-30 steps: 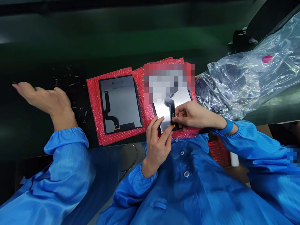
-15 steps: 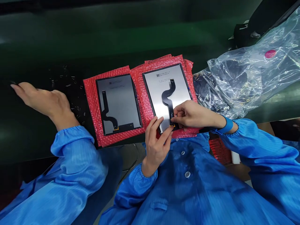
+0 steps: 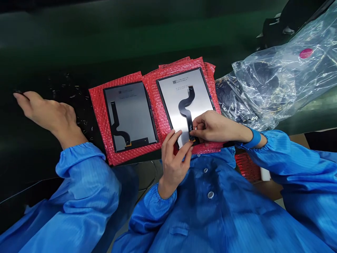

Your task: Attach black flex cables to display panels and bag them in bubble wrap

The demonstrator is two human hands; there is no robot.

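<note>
A silver-backed display panel (image 3: 173,102) with a black rim lies on red bubble wrap (image 3: 154,91). On it is an S-shaped black flex cable (image 3: 185,105). My right hand (image 3: 214,127), with a blue wristband, pinches the lower part of this cable near the panel's bottom edge. At the lower left edge of the panel rests my left hand (image 3: 176,160), fingers apart, one fingertip beside the orange end of the cable. To the left, a second panel (image 3: 134,112) with its own black cable lies on another red bubble wrap sheet (image 3: 100,105).
Another person's hand (image 3: 52,116) in a blue sleeve reaches over the dark table at the left, near small shiny pieces. Clear plastic bags (image 3: 273,77) with dark cables inside lie at the right. Red material (image 3: 247,167) shows below the table edge.
The panels and wrap appear slightly further left and up in the view. Both my hands keep nearly the same places on the panel.
</note>
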